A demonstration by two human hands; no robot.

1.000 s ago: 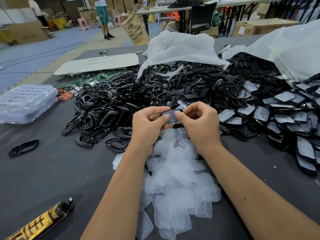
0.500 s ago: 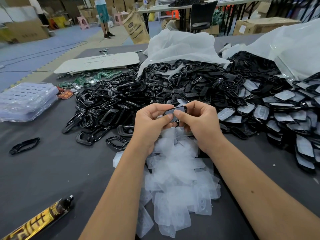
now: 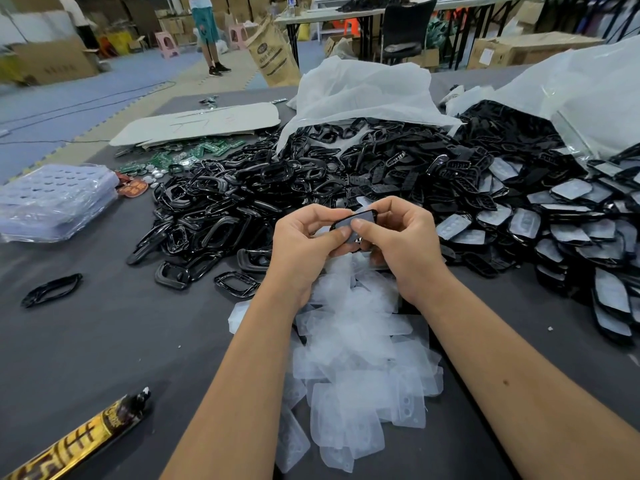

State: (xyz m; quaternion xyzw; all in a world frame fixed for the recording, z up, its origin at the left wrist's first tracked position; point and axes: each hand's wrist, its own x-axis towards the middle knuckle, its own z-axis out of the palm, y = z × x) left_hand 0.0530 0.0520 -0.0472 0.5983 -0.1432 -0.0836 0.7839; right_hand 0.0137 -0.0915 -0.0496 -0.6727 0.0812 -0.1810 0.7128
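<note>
Nearest, a gold-patterned tube (image 3: pixel 79 441) is laid on the grey table (image 3: pixel 104 341), and a pile of clear plastic films (image 3: pixel 356 368) is spread between the 2 forearms. Above that pile, a small black plastic cover (image 3: pixel 363 217) is held up, pinched at its left end by the left hand (image 3: pixel 304 247) and at its right end by the right hand (image 3: pixel 403 244). Beyond, a heap of black frames (image 3: pixel 214 216) is seen, and farther back a white plastic bag (image 3: pixel 360 91) is slumped over it.

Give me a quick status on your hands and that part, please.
Left hand and right hand pinch the small black plastic frame. Held above translucent film pile. Nothing blocking.
</note>
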